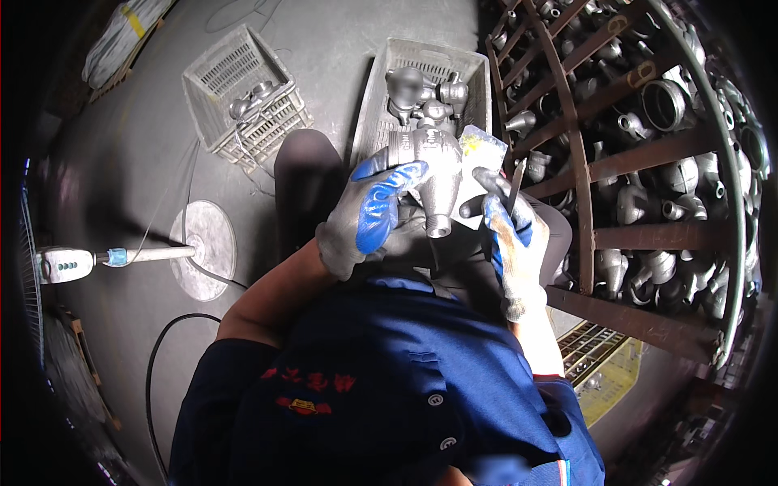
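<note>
Head view: metal casting (pixel 439 166) in left hand (pixel 366 212), just left of right hand (pixel 516 235).

The casting (pixel 436 166) is satin-bright metal, the left glove (pixel 366 212) matt knit cloth with a glossy rubbery coating, the right glove (pixel 519 247) soiled cloth similarly coated, the pointed tool (pixel 517 180) smooth metal, the larger crate (pixel 438 53) scuffed matt plastic, the rack bars (pixel 582 211) rough dull metal, and the floor (pixel 150 138) matt.
</note>
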The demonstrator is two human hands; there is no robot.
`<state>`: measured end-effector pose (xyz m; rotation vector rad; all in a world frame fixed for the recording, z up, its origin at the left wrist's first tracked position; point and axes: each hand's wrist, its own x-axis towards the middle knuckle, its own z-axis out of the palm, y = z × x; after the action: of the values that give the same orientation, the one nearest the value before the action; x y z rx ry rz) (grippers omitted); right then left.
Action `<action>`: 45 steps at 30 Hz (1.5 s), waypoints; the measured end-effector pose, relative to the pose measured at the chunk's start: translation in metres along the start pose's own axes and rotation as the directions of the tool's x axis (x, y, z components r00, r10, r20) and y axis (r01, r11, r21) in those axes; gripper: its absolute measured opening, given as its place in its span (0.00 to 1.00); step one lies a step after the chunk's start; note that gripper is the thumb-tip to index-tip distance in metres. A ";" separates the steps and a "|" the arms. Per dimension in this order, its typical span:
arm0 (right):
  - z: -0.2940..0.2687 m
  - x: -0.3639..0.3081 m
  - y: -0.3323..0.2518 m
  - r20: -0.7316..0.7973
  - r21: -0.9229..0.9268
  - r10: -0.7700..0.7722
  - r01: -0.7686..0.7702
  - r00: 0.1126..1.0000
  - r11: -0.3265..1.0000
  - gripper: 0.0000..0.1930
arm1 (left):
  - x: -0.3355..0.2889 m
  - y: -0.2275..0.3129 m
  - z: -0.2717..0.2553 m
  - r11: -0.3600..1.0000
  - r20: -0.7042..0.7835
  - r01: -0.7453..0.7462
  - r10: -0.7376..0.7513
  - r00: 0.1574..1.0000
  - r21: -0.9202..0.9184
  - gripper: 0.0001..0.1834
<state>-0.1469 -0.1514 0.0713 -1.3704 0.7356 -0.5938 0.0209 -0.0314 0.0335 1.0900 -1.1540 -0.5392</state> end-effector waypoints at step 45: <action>-0.011 0.033 0.004 0.001 0.164 0.063 -0.062 0.998 0.984 0.18 | 0.007 0.012 0.019 0.998 -0.102 0.055 -0.053 0.993 0.016 0.22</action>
<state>-0.1336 -0.1831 0.0625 -1.1900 0.7147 -0.5952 0.0040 -0.0398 0.0476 1.1542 -1.0451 -0.5102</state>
